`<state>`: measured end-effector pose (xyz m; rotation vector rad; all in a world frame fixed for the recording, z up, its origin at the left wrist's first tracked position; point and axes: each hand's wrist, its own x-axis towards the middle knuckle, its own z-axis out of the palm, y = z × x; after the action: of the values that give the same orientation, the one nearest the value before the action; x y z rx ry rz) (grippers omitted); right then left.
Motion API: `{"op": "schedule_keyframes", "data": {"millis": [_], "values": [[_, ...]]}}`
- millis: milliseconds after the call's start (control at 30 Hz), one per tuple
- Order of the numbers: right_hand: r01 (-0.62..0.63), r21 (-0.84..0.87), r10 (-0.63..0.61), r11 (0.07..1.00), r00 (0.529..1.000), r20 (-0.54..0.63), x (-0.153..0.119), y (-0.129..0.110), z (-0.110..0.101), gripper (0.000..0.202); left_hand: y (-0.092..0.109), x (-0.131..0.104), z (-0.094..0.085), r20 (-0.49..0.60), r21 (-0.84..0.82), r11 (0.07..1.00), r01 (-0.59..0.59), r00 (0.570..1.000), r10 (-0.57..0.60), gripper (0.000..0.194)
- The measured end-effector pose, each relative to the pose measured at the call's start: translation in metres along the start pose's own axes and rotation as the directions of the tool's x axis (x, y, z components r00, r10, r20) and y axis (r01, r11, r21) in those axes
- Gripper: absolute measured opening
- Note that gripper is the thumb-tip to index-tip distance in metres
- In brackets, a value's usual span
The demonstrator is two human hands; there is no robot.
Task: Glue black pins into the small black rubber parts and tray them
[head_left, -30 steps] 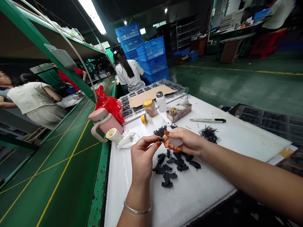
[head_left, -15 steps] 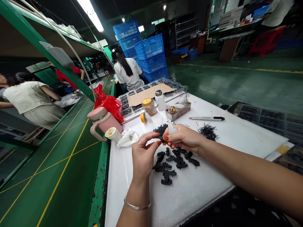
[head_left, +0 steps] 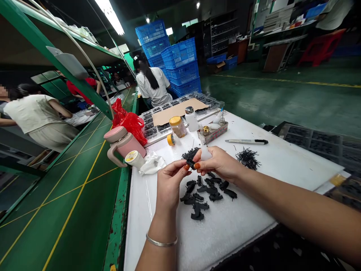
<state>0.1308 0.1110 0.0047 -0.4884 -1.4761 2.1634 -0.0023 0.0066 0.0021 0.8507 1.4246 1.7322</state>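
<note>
A small black part (head_left: 190, 163) is pinched between the fingertips of both hands above the white work surface (head_left: 225, 229). My left hand (head_left: 172, 180) grips its left side with thumb and forefinger. On its right side, my right hand (head_left: 216, 162) has finger and thumb closed on the part, and a translucent white bottle (head_left: 206, 153) also sits in that hand. Several black curved pieces (head_left: 216, 196) lie scattered just below the hands. Behind the fingers is a heap of tiny black pieces (head_left: 189, 153), partly hidden. A pile of thin black pins (head_left: 248, 158) lies to the right.
Left of the hands are a pink mug (head_left: 126, 145), a white jar (head_left: 134, 160) and crumpled tissue (head_left: 153, 163). Farther back stand a yellow-lidded jar (head_left: 177, 127), a small box (head_left: 213, 131) and a parts tray (head_left: 149, 120). A pen (head_left: 246, 141) lies right. A person (head_left: 153, 84) sits beyond.
The black part has been tilted and shows more clearly between the fingertips. Both hands have shifted slightly, and the bottle in my right hand has turned a little.
</note>
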Motion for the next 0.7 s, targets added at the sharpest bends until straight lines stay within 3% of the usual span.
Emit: {"op": "schedule_keyframes", "data": {"millis": [200,433,700], "values": [[-0.039,0.034,0.04,0.999,0.999,-0.024,0.0012,0.0006,0.0009,0.021,0.0003,0.0005,-0.001,-0.003,-0.006,1.0,0.022,1.0,-0.022,0.023],[-0.041,0.02,0.042,0.999,0.994,-0.102,0.001,-0.0029,0.0013,0.027,0.001,0.0016,-0.0017,0.003,0.004,1.0,0.007,1.0,-0.007,0.021],[0.0,-0.089,-0.006,0.996,0.998,-0.068,0.0022,0.0009,0.0041,0.026,0.0015,0.0004,0.0002,0.028,0.067,0.997,-0.047,0.999,0.045,0.025]]}}
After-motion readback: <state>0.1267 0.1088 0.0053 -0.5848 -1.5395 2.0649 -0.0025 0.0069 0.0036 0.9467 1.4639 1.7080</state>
